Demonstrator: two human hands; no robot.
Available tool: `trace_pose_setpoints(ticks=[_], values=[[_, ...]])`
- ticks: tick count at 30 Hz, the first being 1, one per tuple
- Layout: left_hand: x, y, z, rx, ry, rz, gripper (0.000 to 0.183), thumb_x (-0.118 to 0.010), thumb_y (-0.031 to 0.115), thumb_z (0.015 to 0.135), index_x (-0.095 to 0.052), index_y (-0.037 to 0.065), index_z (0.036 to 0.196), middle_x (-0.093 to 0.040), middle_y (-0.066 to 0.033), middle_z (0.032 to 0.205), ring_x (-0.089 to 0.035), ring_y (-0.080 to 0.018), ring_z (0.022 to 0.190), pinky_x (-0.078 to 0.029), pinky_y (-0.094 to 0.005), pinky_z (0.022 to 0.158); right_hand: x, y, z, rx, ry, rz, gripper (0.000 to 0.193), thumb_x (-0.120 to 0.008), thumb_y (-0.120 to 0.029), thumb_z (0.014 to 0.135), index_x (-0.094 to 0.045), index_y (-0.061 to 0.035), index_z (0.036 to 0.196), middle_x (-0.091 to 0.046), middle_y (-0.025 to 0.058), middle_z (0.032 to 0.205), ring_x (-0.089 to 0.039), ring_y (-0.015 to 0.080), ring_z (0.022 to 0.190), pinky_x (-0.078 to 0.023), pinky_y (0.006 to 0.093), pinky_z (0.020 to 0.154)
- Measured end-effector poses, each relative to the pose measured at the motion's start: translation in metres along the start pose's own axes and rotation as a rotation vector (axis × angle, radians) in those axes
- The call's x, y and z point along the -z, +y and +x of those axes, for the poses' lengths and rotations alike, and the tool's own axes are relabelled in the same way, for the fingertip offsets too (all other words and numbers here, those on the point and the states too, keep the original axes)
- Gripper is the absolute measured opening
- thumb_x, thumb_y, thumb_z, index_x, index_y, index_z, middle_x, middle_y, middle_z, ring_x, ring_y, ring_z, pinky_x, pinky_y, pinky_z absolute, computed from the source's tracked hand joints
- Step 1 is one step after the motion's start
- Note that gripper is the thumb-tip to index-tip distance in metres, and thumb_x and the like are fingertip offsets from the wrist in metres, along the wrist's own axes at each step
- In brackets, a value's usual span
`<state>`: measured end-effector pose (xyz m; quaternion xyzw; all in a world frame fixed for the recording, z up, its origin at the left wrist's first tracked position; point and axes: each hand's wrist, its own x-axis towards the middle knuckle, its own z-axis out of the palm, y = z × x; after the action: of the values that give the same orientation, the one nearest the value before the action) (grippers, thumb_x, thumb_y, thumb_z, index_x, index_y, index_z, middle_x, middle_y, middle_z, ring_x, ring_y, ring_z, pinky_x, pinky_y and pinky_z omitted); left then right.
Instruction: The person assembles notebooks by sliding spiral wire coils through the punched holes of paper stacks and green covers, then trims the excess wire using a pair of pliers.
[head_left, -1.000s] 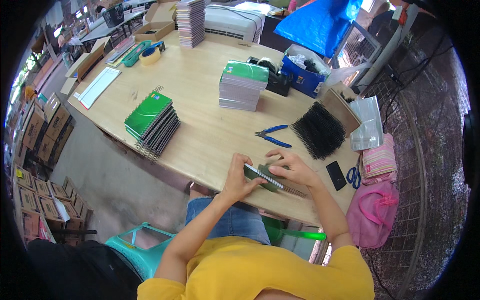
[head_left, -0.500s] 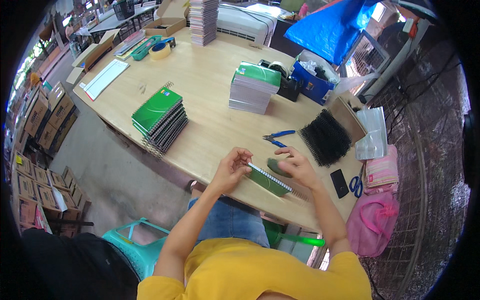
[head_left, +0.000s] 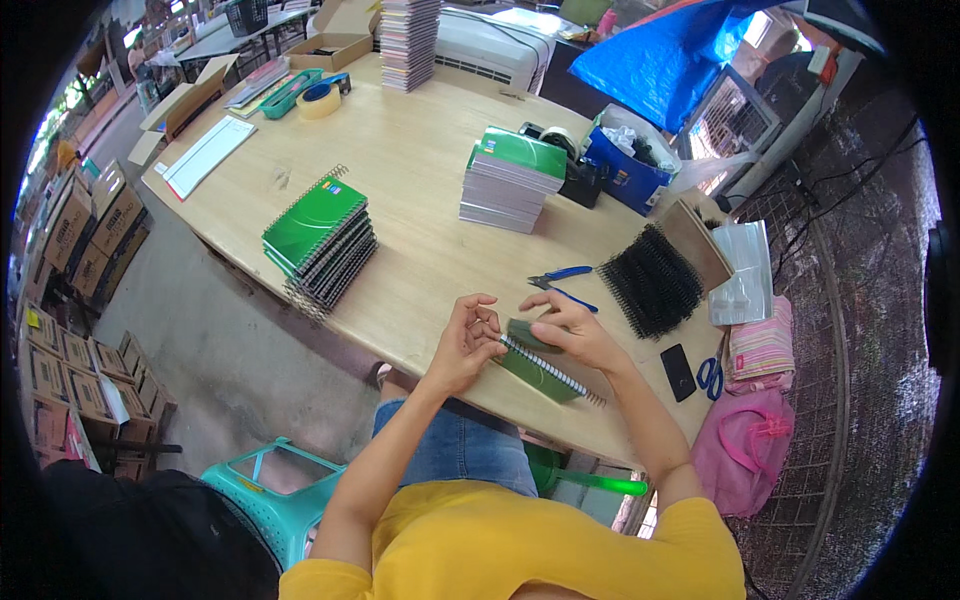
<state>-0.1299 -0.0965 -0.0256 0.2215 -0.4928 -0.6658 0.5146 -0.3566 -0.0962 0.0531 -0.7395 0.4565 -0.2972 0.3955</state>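
Near the table's front edge, a green-covered notebook (head_left: 545, 378) stands tilted with its white, hole-punched spine edge up. My left hand (head_left: 466, 345) grips its left end between thumb and fingers. My right hand (head_left: 575, 330) is closed on a dark green pad-like piece (head_left: 533, 337), held against or just above the spine close to the left hand; whether it touches cannot be made out. A wire coil runs through the holes, and its loose end (head_left: 597, 400) sticks out at the right. Blue-handled cutting pliers (head_left: 562, 275) lie beyond my right hand.
A stack of coil-bound green notebooks (head_left: 318, 228) stands left, a stack of green-topped pads (head_left: 510, 185) farther back. To the right are black coils (head_left: 652, 280), a phone (head_left: 678, 372), scissors (head_left: 710, 377) and a pink bag (head_left: 745, 450). A teal stool (head_left: 275, 490) stands below left.
My right hand has moved left along the spine with the dark green piece, nearer my left hand. Less of the loose coil sticks out at the notebook's right end.
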Motion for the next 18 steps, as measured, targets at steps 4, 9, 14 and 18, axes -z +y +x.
trace_pose_setpoints(ticks=[4,9,14,18], values=[[0.003,0.002,-0.002,0.038,0.013,-0.042,0.073,-0.065,-0.016,0.081,-0.035,0.009,0.143,-0.056,-0.0068,0.101,-0.06,-0.0119,0.089,-0.054,-0.0246,0.081,0.006,0.026,0.038,0.091,0.009,-0.106,0.042,-0.07,-0.042,0.092,-0.075,-0.0065,0.115,-0.05,0.0174,0.141,-0.056,0.0314,0.119,-0.044,0.0408,0.102],[0.01,0.016,-0.011,0.092,0.12,-0.087,0.079,-0.064,-0.013,0.085,-0.027,0.011,0.151,-0.064,-0.0118,0.106,-0.065,-0.0145,0.095,-0.054,-0.0278,0.085,0.019,0.052,0.03,0.09,0.201,-0.883,0.074,-0.075,-0.046,0.085,-0.051,-0.0149,0.147,-0.036,0.0197,0.152,-0.052,0.0402,0.123,-0.031,0.0538,0.115],[-0.008,0.031,-0.01,0.095,0.178,-0.129,0.077,-0.066,-0.007,0.09,-0.024,0.009,0.153,-0.068,-0.0162,0.111,-0.066,-0.0166,0.101,-0.055,-0.0294,0.087,0.027,0.087,0.003,0.077,0.349,-0.932,0.061,-0.078,-0.032,0.083,-0.057,-0.0102,0.137,-0.057,0.0177,0.132,-0.056,0.0354,0.119,-0.04,0.0516,0.109],[-0.012,0.041,-0.013,0.08,0.236,-0.06,0.074,-0.068,-0.003,0.091,-0.027,0.007,0.152,-0.071,-0.0161,0.109,-0.067,-0.0158,0.098,-0.056,-0.0293,0.086,0.028,0.021,0.0,0.261,0.462,-0.633,0.05,-0.078,-0.023,0.083,-0.063,-0.0079,0.128,-0.065,0.0148,0.115,-0.061,0.0314,0.11,-0.049,0.0451,0.097]])
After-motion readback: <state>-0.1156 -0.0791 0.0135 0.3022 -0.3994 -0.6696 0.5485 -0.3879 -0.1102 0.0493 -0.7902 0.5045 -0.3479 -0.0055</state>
